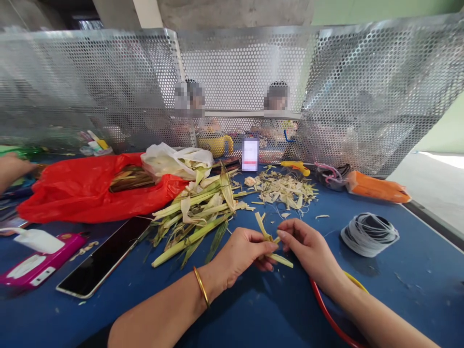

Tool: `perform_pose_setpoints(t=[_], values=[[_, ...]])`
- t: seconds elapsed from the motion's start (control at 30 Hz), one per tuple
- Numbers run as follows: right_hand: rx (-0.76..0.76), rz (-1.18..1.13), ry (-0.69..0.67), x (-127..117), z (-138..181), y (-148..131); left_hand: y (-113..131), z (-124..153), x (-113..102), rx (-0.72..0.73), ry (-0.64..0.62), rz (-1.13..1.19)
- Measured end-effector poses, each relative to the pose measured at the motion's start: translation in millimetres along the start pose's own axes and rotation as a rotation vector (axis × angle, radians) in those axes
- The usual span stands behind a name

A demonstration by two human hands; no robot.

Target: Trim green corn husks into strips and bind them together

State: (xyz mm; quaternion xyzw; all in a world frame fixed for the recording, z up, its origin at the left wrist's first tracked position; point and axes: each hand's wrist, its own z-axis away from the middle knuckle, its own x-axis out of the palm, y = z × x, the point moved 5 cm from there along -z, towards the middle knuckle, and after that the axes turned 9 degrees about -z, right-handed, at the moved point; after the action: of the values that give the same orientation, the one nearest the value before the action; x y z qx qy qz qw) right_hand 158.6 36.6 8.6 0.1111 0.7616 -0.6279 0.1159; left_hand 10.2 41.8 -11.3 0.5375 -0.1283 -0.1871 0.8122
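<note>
I start with the bags. On the blue worktop, far to my left, a red plastic bag lies slumped on its side, and at its open mouth I can see a bundle of dark brown strips. A white plastic bag rests on top of the red one. Pale leaf pieces show at its opening, though I cannot make out how much is inside.

In front of both bags a loose heap of green stalks fans out across the worktop, and just to its right lies a pile of pale trimmings.

The leaf strip is lifted just off the worktop, close to me and in front of the stalks. It sits between both hands. My left hand is closed on it, thumb and fingers pinching its middle, and a gold bangle circles that wrist. My right hand meets it from the other side, fingertips gripping the same strip, so the hands almost touch. One end of the strip sticks up past the knuckles and the other pokes out below.

A coil of white cord lies well apart to the right, and a phone lies to the left.
</note>
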Motion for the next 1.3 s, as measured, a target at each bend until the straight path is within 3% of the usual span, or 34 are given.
perform_pose_setpoints(t=[0.1,0.2,0.3,0.43,0.73,0.93,1.13,1.3], values=[[-0.421,0.256,0.056,-2.4,10.5,-27.9,-3.1,-1.1,0.3,-0.036,0.018,0.08],[-0.868,0.586,-0.187,19.0,32.2,-48.4,-7.2,-3.4,-1.5,-0.029,0.062,0.187],[-1.031,0.881,-0.349,37.8,43.9,-45.0,-11.9,-6.1,-0.2,0.0,0.073,0.248],[-1.045,1.022,-0.336,44.2,44.5,-36.3,-15.2,-7.6,2.7,-0.005,0.078,0.243],[-0.991,0.945,-0.218,38.1,43.3,-40.5,-11.3,-5.1,2.5,0.003,0.078,0.265],[-1.067,0.969,-0.175,38.7,45.0,-42.4,-14.8,-4.9,7.8,-0.019,0.047,0.31],[-0.893,0.842,-0.074,29.6,36.7,-37.0,-3.3,-0.8,5.4,0.037,-0.053,0.305],[-0.897,0.752,-0.143,32.0,41.8,-41.4,2.2,-1.3,-3.7,0.063,0.061,0.319]])
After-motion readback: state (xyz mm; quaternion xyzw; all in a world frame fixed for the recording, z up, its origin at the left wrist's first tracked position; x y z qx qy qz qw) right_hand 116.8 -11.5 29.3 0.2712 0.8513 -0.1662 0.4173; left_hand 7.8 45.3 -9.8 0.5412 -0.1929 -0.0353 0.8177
